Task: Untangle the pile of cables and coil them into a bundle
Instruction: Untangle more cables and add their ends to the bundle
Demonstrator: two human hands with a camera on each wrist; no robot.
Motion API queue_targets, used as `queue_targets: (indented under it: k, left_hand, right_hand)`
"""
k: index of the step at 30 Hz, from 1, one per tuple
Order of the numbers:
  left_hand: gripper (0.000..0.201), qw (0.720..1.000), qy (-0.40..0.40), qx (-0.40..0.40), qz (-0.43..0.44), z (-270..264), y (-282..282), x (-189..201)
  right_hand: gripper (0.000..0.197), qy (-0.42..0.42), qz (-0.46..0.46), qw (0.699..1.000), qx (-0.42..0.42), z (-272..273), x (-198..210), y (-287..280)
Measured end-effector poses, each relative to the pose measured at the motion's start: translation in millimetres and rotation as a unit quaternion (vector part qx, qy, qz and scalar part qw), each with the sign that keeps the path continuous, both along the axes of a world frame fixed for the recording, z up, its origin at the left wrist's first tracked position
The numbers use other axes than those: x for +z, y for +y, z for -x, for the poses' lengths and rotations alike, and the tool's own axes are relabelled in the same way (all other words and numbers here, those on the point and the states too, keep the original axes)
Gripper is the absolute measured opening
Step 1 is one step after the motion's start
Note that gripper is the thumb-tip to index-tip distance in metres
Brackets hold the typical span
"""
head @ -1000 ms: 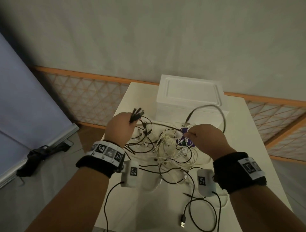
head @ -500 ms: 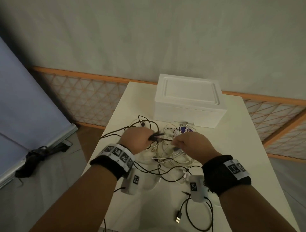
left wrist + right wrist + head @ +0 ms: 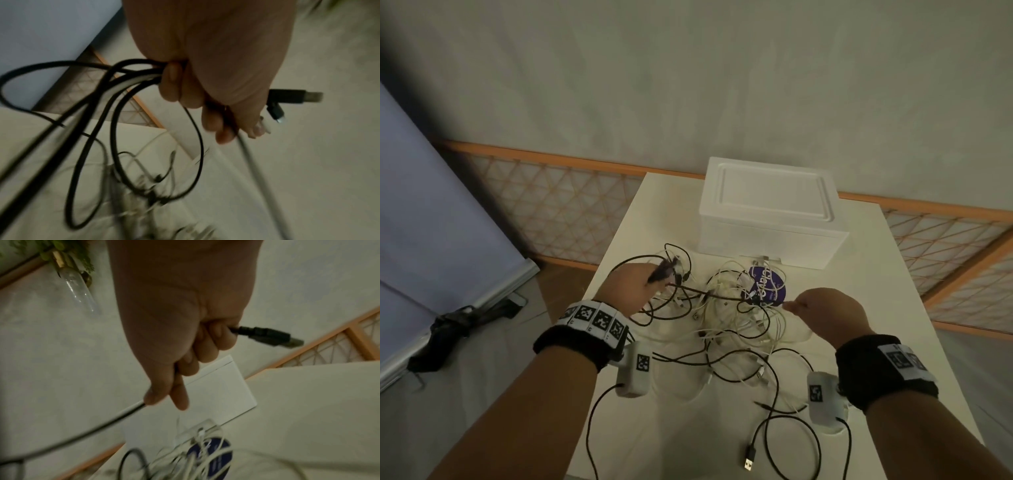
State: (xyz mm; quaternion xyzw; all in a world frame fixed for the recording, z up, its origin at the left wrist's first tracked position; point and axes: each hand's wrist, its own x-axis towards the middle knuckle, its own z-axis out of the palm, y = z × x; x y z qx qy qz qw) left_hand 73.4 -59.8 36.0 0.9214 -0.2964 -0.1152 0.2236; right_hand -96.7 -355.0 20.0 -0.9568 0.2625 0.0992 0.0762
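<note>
A tangle of black and white cables (image 3: 726, 315) lies on the white table (image 3: 866, 301). My left hand (image 3: 635, 286) grips a bunch of black and white cable ends (image 3: 127, 78), with plugs (image 3: 294, 97) poking out past the fingers. My right hand (image 3: 822, 311) grips a black cable (image 3: 115, 418) near its USB plug (image 3: 269, 337). That cable runs taut between the two hands over the pile. A round purple label (image 3: 767, 286) sits among the white cables.
A white lidded box (image 3: 770, 212) stands at the back of the table, just behind the pile. A loose black USB cable (image 3: 750, 459) lies near the front edge. A lattice rail (image 3: 558, 202) and wall lie beyond; a dark object (image 3: 458, 329) is on the floor at left.
The hands met over the pile half a second ago and have now drawn apart, the right one moving right and pulling a black cable taut. The left hand keeps its bunch of ends.
</note>
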Motion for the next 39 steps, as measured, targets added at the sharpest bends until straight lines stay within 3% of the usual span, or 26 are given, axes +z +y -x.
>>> queue_targets:
  k: [2,5,7,9,12,15,19,21,22,23,25,27,29,33,36,39]
  left_hand:
    - [0.034,0.987,0.067,0.058,0.135,-0.9,1.6,12.0]
    - [0.035,0.948,0.105,0.118,0.278,-3.6,0.3,29.5]
    - [0.037,0.912,0.151,0.135,0.356,-0.6,-7.0,39.6]
    - [0.032,0.870,0.225,0.120,0.422,6.7,-16.9,48.5]
    - [0.029,0.825,0.298,0.079,0.473,22.4,-31.1,58.3]
    - [0.029,0.769,0.374,0.036,0.517,33.5,-40.5,64.2]
    - [0.026,0.679,0.451,0.012,0.579,33.3,-32.9,62.4]
    - [0.026,0.652,0.454,0.014,0.607,32.4,-25.7,61.2]
    - [0.027,0.648,0.446,0.037,0.616,30.8,-22.9,62.6]
    - [0.028,0.643,0.434,0.070,0.627,27.6,-20.3,65.8]
    - [0.031,0.623,0.400,0.144,0.657,16.0,-11.6,76.8]
    - [0.033,0.596,0.356,0.206,0.690,-1.7,5.1,89.4]
    - [0.034,0.584,0.300,0.254,0.710,-19.1,28.5,101.0]
    - [0.037,0.585,0.210,0.309,0.720,-51.8,76.7,105.1]
    - [0.036,0.586,0.190,0.318,0.721,-64.7,92.2,99.9]
    - [0.044,0.603,0.199,0.334,0.697,-68.6,88.0,89.4]
  right_hand:
    - [0.046,0.044,0.031,0.998,-0.029,8.4,2.6,-11.0]
    - [0.036,0.135,0.120,0.983,-0.036,13.5,9.1,-11.2]
    - [0.051,0.083,0.091,0.992,0.000,2.3,16.2,4.8]
    - [0.071,-0.045,0.002,0.995,0.089,-15.9,31.4,34.7]
    - [0.082,-0.171,-0.168,0.947,0.215,-42.6,61.7,94.6]
    - [0.057,-0.222,-0.339,0.884,0.232,-61.3,64.9,138.4]
    - [0.037,-0.233,-0.466,0.836,0.171,-70.4,51.7,152.8]
    - [0.024,-0.220,-0.539,0.798,0.156,-68.9,51.5,155.0]
    - [0.016,-0.215,-0.538,0.799,0.159,-68.3,52.1,156.1]
    - [0.012,-0.208,-0.498,0.823,0.177,-67.6,54.7,155.5]
    - [0.024,-0.186,-0.341,0.886,0.253,-65.8,57.5,149.2]
    - [0.031,-0.170,-0.218,0.919,0.280,-61.0,60.9,136.6]
    - [0.032,-0.165,-0.176,0.936,0.258,-54.5,58.7,113.5]
    - [0.028,-0.171,-0.108,0.959,0.201,-43.9,56.9,72.1]
    - [0.030,-0.191,-0.091,0.962,0.172,-42.0,67.3,59.6]
    - [0.035,-0.205,-0.080,0.963,0.157,-38.8,83.4,55.4]
